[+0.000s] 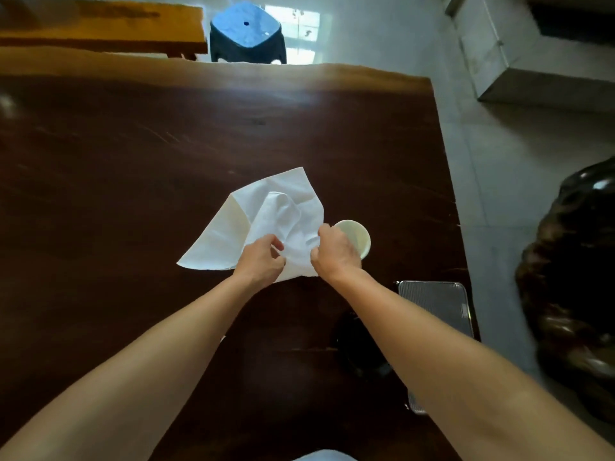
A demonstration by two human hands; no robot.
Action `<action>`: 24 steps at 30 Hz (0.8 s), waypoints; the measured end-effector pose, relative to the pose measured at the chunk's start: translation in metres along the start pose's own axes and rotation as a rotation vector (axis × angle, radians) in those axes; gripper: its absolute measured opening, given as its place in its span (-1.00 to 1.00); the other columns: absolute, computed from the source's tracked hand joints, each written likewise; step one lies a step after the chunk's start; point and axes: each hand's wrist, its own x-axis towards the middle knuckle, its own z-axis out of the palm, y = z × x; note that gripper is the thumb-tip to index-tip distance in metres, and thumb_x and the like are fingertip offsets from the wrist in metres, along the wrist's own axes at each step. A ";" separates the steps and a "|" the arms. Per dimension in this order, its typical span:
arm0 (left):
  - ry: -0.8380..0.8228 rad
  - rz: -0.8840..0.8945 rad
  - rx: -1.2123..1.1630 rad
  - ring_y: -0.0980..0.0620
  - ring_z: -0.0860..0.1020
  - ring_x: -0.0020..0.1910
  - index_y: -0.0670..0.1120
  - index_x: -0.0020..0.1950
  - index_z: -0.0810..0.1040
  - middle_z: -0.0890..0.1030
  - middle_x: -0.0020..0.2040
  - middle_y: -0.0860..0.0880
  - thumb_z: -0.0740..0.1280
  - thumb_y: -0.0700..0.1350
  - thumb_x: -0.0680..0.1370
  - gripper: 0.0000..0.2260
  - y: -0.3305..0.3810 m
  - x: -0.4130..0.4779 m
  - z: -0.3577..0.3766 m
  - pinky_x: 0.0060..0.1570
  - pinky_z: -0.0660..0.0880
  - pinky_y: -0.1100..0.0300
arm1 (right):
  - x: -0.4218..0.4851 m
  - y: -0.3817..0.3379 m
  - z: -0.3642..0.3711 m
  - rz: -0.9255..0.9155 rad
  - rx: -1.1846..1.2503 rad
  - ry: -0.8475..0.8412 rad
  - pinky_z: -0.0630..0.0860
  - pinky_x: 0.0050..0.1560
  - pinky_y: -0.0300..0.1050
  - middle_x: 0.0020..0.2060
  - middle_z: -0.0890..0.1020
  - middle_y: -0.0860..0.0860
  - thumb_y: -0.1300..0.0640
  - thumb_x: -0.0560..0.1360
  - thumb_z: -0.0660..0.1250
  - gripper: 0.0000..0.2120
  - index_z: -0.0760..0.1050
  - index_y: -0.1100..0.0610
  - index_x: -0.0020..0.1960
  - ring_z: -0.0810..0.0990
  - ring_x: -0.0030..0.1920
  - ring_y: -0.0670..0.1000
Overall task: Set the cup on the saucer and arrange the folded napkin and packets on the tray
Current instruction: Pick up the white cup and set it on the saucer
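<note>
A white cloth napkin (pixel 266 214) lies rumpled and partly unfolded on the dark wooden table (pixel 133 161). My left hand (pixel 261 261) pinches its near edge. My right hand (pixel 334 251) grips the cloth just to the right of that. A pale cup (pixel 357 237) stands upright on the table right behind my right hand, partly hidden by it. A metal mesh tray (pixel 436 301) sits at the table's right edge, partly covered by my right forearm. A dark round object (pixel 352 347), possibly the saucer, lies left of the tray under my forearm. No packets are visible.
The table's right edge runs close to the tray, with tiled floor beyond. A blue stool (pixel 248 31) and an orange bench (pixel 100 28) stand past the far edge. A large dark carved object (pixel 572 287) sits on the floor at right.
</note>
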 end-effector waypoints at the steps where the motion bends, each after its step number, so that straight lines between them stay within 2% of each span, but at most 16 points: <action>1: -0.008 0.005 0.004 -0.06 0.65 -0.11 0.01 0.06 0.51 0.65 -0.04 -0.04 0.38 -0.15 0.54 -0.86 0.006 0.005 0.009 -0.19 0.62 0.07 | 0.006 0.011 -0.003 0.022 0.000 0.026 0.49 -0.15 0.07 0.03 0.54 0.12 0.23 0.52 0.27 -0.85 0.42 0.17 0.09 0.56 0.01 0.19; 5: -0.061 0.030 -0.050 -0.09 0.65 -0.03 -0.02 0.16 0.50 0.62 0.08 -0.07 0.41 -0.22 0.53 -0.75 0.025 0.023 0.041 -0.08 0.67 -0.04 | 0.025 0.059 -0.014 0.228 0.011 0.127 0.53 0.00 0.10 0.19 0.48 0.10 0.31 0.44 0.40 -0.56 0.41 0.11 0.27 0.50 0.19 0.18; 8: -0.062 0.049 -0.060 -0.07 0.64 0.00 -0.06 0.23 0.48 0.59 0.14 -0.07 0.40 -0.24 0.52 -0.69 0.034 0.033 0.061 -0.22 0.59 0.08 | 0.039 0.091 -0.015 0.327 0.070 0.176 0.54 0.00 0.07 0.20 0.47 0.12 0.33 0.50 0.32 -0.61 0.40 0.11 0.29 0.52 0.17 0.18; 11: -0.050 0.036 -0.085 0.00 0.64 -0.06 -0.07 0.31 0.47 0.59 0.20 -0.06 0.40 -0.26 0.51 -0.61 0.041 0.042 0.078 -0.35 0.50 0.23 | 0.052 0.113 -0.011 0.378 0.204 0.160 0.43 -0.01 -0.05 0.23 0.47 0.14 0.27 0.56 0.22 -0.64 0.40 0.12 0.35 0.52 0.17 0.16; 13: -0.059 0.032 -0.093 0.02 0.64 -0.11 -0.07 0.39 0.43 0.57 0.27 -0.06 0.40 -0.28 0.50 -0.53 0.043 0.047 0.088 -0.34 0.49 0.28 | 0.058 0.122 -0.006 0.427 0.353 0.139 0.41 0.02 -0.08 0.24 0.49 0.14 0.21 0.59 0.16 -0.65 0.41 0.11 0.36 0.52 0.19 0.14; 15: -0.059 0.034 -0.093 -0.04 0.66 -0.09 -0.05 0.46 0.38 0.53 0.35 -0.07 0.39 -0.30 0.48 -0.44 0.046 0.051 0.095 -0.22 0.56 0.17 | 0.061 0.127 -0.001 0.488 0.501 0.104 0.54 0.09 0.00 0.24 0.52 0.13 0.16 0.60 0.14 -0.64 0.43 0.08 0.37 0.53 0.20 0.14; 17: -0.068 0.008 -0.119 -0.15 0.67 0.00 0.00 0.52 0.33 0.50 0.40 -0.09 0.38 -0.33 0.45 -0.34 0.048 0.055 0.102 -0.11 0.64 -0.02 | 0.061 0.128 0.004 0.557 0.667 0.039 0.67 -0.06 0.09 0.23 0.53 0.10 0.13 0.60 0.16 -0.63 0.45 0.01 0.38 0.57 0.15 0.14; 19: -0.085 -0.020 -0.160 -0.23 0.64 0.10 0.04 0.54 0.31 0.52 0.40 -0.10 0.39 -0.35 0.42 -0.27 0.049 0.058 0.107 -0.01 0.64 -0.15 | 0.060 0.128 0.008 0.610 0.832 -0.026 0.70 -0.21 0.08 0.21 0.55 0.05 0.09 0.60 0.18 -0.65 0.47 -0.05 0.36 0.59 0.10 0.11; 21: -0.100 -0.027 -0.199 -0.23 0.63 0.13 0.06 0.52 0.35 0.56 0.35 -0.10 0.41 -0.36 0.39 -0.26 0.048 0.061 0.111 0.01 0.64 -0.16 | 0.059 0.127 0.011 0.627 0.980 -0.087 0.70 -0.18 0.14 0.18 0.58 0.02 0.04 0.59 0.21 -0.69 0.50 -0.09 0.32 0.62 0.09 0.11; 24: -0.124 -0.053 -0.291 -0.15 0.62 0.15 0.14 0.45 0.42 0.57 0.28 -0.04 0.44 -0.39 0.37 -0.26 0.046 0.063 0.117 -0.07 0.67 -0.13 | 0.059 0.129 0.014 0.631 1.144 -0.161 0.68 -0.10 0.22 0.14 0.62 -0.01 0.02 0.60 0.20 -0.68 0.48 -0.13 0.33 0.65 0.07 0.12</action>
